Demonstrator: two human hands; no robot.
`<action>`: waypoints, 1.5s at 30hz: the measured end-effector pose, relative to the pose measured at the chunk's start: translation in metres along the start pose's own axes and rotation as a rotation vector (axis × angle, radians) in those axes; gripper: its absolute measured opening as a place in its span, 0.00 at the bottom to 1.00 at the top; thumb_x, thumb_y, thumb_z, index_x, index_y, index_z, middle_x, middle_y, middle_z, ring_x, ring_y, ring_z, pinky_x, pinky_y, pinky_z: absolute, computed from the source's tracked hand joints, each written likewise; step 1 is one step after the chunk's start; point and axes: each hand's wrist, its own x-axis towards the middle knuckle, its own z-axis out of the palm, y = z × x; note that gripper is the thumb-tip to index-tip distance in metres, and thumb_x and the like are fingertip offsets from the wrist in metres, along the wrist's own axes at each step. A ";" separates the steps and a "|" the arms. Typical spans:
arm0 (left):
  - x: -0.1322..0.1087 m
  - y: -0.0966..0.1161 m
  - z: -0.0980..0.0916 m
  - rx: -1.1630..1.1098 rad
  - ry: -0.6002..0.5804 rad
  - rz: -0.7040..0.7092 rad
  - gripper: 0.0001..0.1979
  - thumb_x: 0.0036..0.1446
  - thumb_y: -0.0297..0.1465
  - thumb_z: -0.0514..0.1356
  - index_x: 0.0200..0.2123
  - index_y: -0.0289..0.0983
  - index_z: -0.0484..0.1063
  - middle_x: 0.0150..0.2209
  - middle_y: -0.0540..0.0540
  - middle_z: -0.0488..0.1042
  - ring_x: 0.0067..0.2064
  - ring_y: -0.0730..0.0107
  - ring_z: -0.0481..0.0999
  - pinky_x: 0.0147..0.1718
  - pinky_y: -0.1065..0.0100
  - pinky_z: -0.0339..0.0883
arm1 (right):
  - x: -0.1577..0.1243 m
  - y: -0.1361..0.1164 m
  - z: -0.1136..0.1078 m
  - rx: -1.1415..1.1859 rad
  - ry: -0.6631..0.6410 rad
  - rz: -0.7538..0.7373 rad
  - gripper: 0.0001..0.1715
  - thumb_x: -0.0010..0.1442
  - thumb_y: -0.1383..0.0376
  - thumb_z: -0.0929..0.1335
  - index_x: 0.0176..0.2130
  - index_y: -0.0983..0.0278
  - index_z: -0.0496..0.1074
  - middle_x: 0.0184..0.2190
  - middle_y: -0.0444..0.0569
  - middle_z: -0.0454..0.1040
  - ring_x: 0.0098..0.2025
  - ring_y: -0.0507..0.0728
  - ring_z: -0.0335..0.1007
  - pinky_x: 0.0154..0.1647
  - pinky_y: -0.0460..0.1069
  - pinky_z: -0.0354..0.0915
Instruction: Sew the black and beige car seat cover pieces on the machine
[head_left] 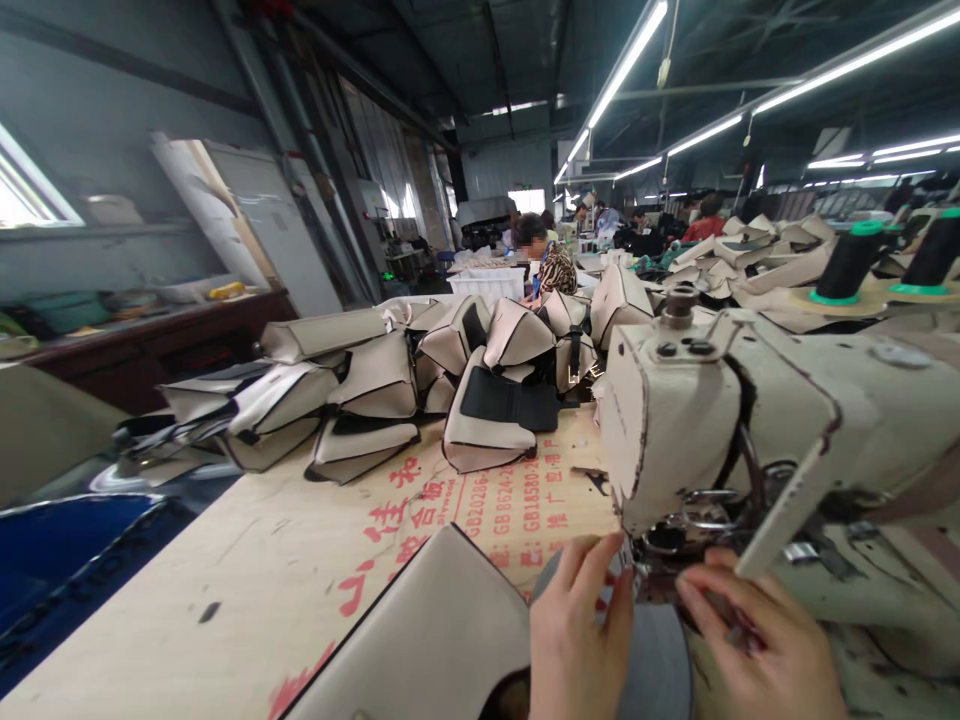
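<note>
Plywood counter (195,610), beige pieces (379,378) heaped at the far end. Head cam: left hand (576,622) is up at the sewing machine (675,420), can't tell if that grip's pinching anything; right hand (761,630) has its grip curled around some small dark thing (742,636). Loose beige panel (431,610) lies beside the left hand.

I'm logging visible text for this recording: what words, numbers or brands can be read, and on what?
"佳和", red, on the plywood tabletop
"合板", red, same tabletop
"plywood", small red print, same tabletop
"GB20286-2", the rest unclear, same tabletop
"GB 8624-2", the rest unclear, same tabletop
"GB18580-2", the rest unclear, same tabletop
"推广应用", red, same tabletop
Blue bin: dark lettering, too blurred
Beige bag: pale letters, too unclear
Sewing machine: no legible brand
</note>
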 end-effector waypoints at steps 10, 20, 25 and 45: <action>-0.022 0.008 0.002 -0.055 -0.036 0.139 0.10 0.57 0.30 0.54 0.35 0.39 0.76 0.30 0.47 0.75 0.29 0.74 0.74 0.28 0.78 0.67 | 0.017 -0.018 -0.022 0.635 -0.396 0.191 0.16 0.61 0.66 0.62 0.49 0.57 0.69 0.48 0.48 0.69 0.49 0.55 0.66 0.48 0.44 0.63; 0.003 0.049 -0.018 -0.297 0.147 -0.146 0.11 0.54 0.38 0.57 0.31 0.36 0.72 0.24 0.50 0.69 0.22 0.75 0.69 0.19 0.77 0.62 | 0.018 -0.007 0.030 0.620 -0.106 0.507 0.17 0.59 0.54 0.63 0.32 0.64 0.72 0.27 0.48 0.73 0.29 0.55 0.70 0.29 0.44 0.65; 0.008 0.085 -0.012 -0.665 0.191 -0.156 0.14 0.54 0.39 0.57 0.41 0.39 0.63 0.27 0.50 0.71 0.27 0.73 0.72 0.24 0.74 0.67 | 0.012 -0.009 0.039 0.713 -0.078 0.547 0.19 0.59 0.52 0.62 0.32 0.66 0.68 0.25 0.48 0.70 0.29 0.55 0.68 0.28 0.44 0.64; 0.034 0.090 -0.064 0.331 -0.233 0.434 0.10 0.60 0.26 0.49 0.37 0.37 0.70 0.29 0.49 0.70 0.28 0.76 0.71 0.26 0.79 0.63 | 0.023 -0.034 0.044 0.458 0.066 0.587 0.24 0.61 0.49 0.57 0.26 0.63 0.66 0.20 0.48 0.70 0.23 0.55 0.67 0.24 0.46 0.60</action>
